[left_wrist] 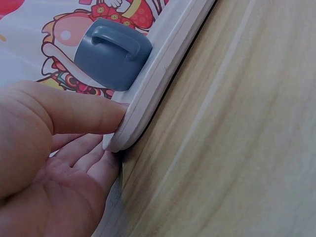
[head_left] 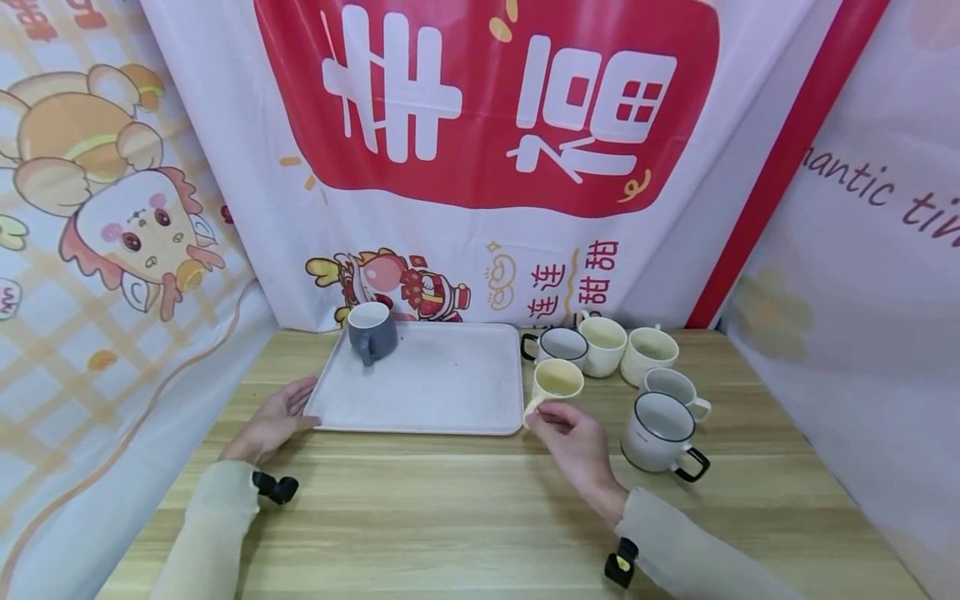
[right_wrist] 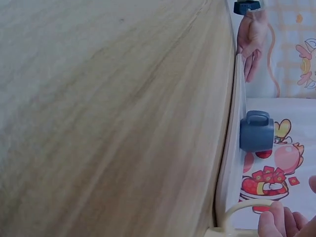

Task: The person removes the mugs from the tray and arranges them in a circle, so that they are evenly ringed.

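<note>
A white rectangular tray [head_left: 450, 383] lies on the wooden table. Near its back left corner stands a grey-blue mug [head_left: 378, 333], upright, handle toward me. My left hand [head_left: 272, 423] touches the tray's front left corner; in the left wrist view its thumb [left_wrist: 94, 114] rests against the rim, fingers extended along the other side. By the tray's right edge, my right hand [head_left: 573, 442] pinches the handle of a pale yellow mug [head_left: 558, 383], held upright. Whether that mug's base touches the table cannot be told. In the right wrist view its handle [right_wrist: 242, 205] shows beside my fingertips.
Right of the tray stand a black-rimmed mug [head_left: 564, 343], two cream mugs [head_left: 602, 354] [head_left: 637, 367], a white mug [head_left: 701, 407] and a larger black-rimmed mug [head_left: 656, 446] with a black handle. A printed cloth [head_left: 465, 229] hangs behind the table.
</note>
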